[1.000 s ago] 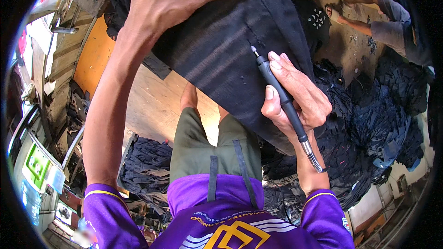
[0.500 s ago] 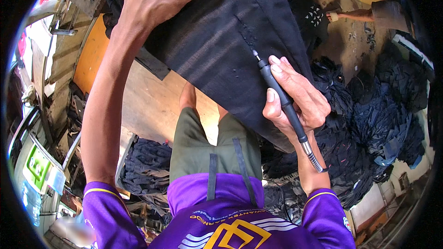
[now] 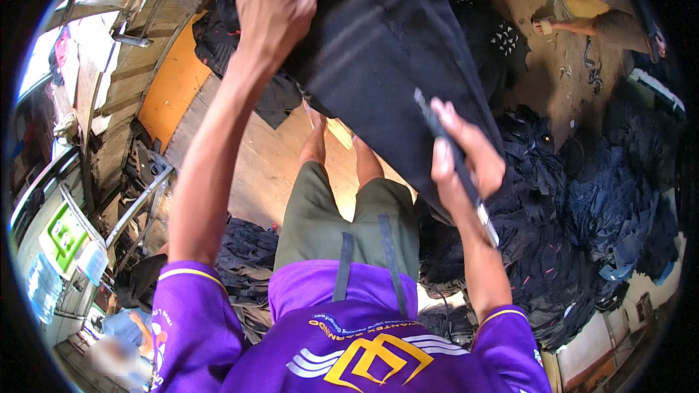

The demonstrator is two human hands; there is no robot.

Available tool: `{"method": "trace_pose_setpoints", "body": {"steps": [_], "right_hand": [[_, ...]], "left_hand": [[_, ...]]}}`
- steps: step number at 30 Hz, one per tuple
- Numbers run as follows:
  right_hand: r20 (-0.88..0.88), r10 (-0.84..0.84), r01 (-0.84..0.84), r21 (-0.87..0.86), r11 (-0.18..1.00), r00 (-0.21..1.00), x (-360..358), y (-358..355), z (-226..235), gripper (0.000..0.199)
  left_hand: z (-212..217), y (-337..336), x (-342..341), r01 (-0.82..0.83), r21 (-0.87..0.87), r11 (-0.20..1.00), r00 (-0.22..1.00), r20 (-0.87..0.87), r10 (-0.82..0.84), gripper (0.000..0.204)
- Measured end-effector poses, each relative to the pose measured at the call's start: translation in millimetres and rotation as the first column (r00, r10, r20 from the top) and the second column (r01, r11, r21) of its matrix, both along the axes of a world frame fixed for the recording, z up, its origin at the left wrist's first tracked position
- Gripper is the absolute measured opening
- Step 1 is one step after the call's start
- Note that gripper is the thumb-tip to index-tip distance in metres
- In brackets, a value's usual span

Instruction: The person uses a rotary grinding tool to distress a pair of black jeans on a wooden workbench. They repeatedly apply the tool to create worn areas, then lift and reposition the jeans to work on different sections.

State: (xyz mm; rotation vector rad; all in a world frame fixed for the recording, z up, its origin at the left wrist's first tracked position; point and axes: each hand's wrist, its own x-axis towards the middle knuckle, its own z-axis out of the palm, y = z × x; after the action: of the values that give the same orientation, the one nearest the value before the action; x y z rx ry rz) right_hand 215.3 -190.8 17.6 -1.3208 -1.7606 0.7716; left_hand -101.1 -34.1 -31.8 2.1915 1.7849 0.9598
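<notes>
Black cloth, seemingly a garment leg (image 3: 378, 65), stretches in a broad tapering shape across the upper middle. My left hand (image 3: 277, 11) is at its upper left edge, fingers bent over the dark fabric and thumb pointing right; its fingertips are partly cut off by the frame. In my right hand (image 3: 470, 153) is a slim black rotary tool handpiece (image 3: 453, 149), held like a pen. Its metal tip points up and left, over the cloth; whether it touches is unclear. A faint scuffed patch shows on the fabric above the tip.
Heaps of dark cloth (image 3: 611, 196) lie to the right, with another pile (image 3: 251, 266) at the lower left. An orange panel (image 3: 172, 76) stands left. Another person's sandalled feet (image 3: 542, 26) are at the upper right, and a person in blue (image 3: 131, 335) is at the lower left.
My left hand has drawn its spread thumb inward and shifted right, the cloth moving with it. The handpiece has come off the scuffed patch and dropped slightly lower.
</notes>
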Motion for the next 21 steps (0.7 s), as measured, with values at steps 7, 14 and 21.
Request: {"method": "trace_pose_setpoints", "body": {"steps": [7,14,21], "right_hand": [[-0.023,-0.002,0.003,0.084,0.996,1.0,-9,18,12,0.033],[0.078,0.128,-0.14,0.182,0.973,0.989,-3,-10,-9,0.031],[0.073,-0.035,0.039,-0.048,0.998,0.997,4,2,12,0.034]], "left_hand": [[30,70,-1,0.1,0.049,0.994,0.994,0.04,-0.102,0.034],[36,18,50,0.356,0.283,0.891,0.934,-0.068,-0.352,0.09],[18,73,80,0.547,-0.359,0.757,0.83,0.109,-0.548,0.045]]}}
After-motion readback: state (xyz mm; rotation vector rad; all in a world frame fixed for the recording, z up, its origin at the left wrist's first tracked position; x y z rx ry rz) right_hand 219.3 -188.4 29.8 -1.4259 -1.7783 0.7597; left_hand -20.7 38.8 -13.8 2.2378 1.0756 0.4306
